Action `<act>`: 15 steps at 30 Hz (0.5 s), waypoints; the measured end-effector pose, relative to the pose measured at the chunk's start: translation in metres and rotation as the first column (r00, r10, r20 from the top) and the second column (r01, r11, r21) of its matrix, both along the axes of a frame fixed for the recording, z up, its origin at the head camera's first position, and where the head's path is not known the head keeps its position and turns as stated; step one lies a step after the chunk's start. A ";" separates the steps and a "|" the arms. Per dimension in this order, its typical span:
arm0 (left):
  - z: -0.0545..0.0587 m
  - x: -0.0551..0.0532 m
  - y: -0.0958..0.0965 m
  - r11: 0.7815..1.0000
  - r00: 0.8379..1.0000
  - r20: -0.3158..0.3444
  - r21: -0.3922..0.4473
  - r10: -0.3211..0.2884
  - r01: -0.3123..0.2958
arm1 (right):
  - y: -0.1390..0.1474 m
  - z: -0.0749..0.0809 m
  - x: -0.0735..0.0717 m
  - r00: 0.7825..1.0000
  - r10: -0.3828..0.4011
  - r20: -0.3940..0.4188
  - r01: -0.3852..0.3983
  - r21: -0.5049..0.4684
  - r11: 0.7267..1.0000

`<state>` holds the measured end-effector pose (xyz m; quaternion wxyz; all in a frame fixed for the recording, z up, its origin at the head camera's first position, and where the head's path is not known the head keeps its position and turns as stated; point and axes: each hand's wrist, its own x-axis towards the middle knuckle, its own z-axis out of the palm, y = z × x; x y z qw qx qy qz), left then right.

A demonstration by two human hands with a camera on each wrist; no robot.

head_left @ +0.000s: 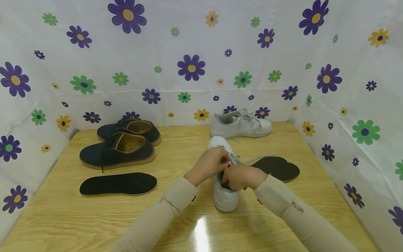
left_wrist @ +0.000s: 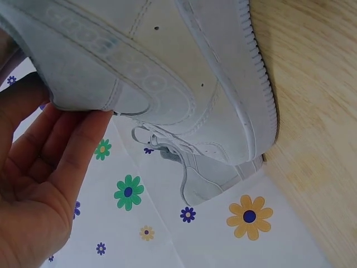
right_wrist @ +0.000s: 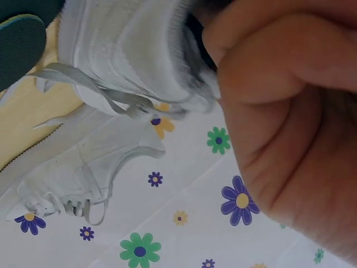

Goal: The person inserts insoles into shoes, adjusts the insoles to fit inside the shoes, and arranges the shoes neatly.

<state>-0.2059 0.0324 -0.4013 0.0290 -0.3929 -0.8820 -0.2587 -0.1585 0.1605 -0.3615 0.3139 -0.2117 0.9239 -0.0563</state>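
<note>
A white sneaker stands on the table, toe pointing away, both hands at its opening. My left hand pinches the sneaker's collar edge between thumb and fingers, seen up close in the left wrist view. My right hand reaches into the opening from the right with curled fingers, at a dark insole inside the sneaker. Most of this insole is hidden by the hand and the shoe's sides. Grey-white laces hang loose from the sneaker in the right wrist view.
Dark insoles lie overlapped right of the sneaker. The other white sneaker stands at the back right. Two dark blue shoes sit at the left, behind a black insole. A flowered cloth encloses the wooden table.
</note>
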 end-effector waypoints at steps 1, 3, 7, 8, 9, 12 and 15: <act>0.000 0.000 0.000 1.000 1.000 0.000 0.001 0.000 0.000 | 0.000 -0.001 0.000 1.000 -0.014 0.007 0.014 0.003 1.000; 0.001 0.000 0.001 1.000 1.000 -0.004 -0.001 -0.003 0.003 | -0.001 -0.003 0.000 0.999 -0.035 0.013 0.035 0.020 0.999; 0.001 -0.002 0.002 1.000 1.000 -0.015 -0.009 -0.016 0.016 | -0.008 -0.008 -0.003 0.999 -0.046 0.000 0.046 0.090 0.995; 0.000 -0.003 0.002 1.000 1.000 -0.021 -0.011 -0.022 0.021 | -0.010 -0.010 -0.004 0.999 -0.046 -0.001 0.046 0.109 0.993; 0.000 -0.004 0.001 1.000 0.999 -0.024 -0.012 -0.028 0.027 | -0.012 -0.010 -0.004 0.999 -0.049 0.001 0.049 0.128 0.991; -0.002 -0.007 -0.003 0.999 0.998 -0.031 -0.003 -0.054 0.054 | -0.016 -0.011 -0.007 0.998 -0.059 0.021 0.055 0.158 0.986; -0.003 -0.012 -0.007 0.995 0.995 -0.020 0.021 -0.094 0.095 | -0.013 -0.011 -0.009 0.997 -0.065 0.039 0.059 0.132 0.989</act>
